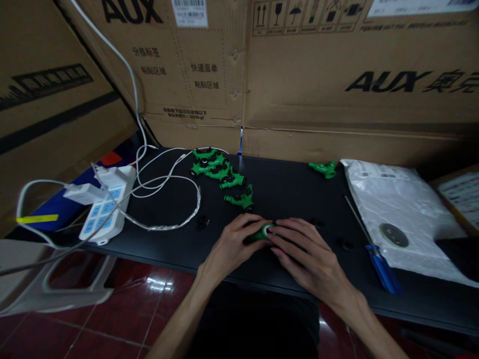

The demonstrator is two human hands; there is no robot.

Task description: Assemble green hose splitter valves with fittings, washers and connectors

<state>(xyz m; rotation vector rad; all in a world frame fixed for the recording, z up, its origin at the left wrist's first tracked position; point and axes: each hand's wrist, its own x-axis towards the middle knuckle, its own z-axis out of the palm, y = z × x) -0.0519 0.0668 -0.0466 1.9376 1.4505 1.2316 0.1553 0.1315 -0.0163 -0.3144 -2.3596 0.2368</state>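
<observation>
Close to the table's front edge, my left hand (237, 241) is closed around a green plastic hose connector (256, 236), whose round open end with a pale ring faces right. The fingertips of my right hand (305, 249) are drawn together at that end; whatever they pinch is hidden or too small to make out. Just beyond my hands lies a single green Y-shaped hose connector (241, 198). Behind it sits a cluster of several similar green connectors (217, 168), and another green connector (322, 169) rests farther right by the cardboard.
Small black parts (202, 222) lie left of my hands, and a black ring (345, 244) lies to the right. A blue-handled screwdriver (383, 269) sits beside a white plastic bag (407, 214). A power strip (108, 207) and white cables (179, 177) occupy the left. Cardboard boxes (299, 75) wall the back.
</observation>
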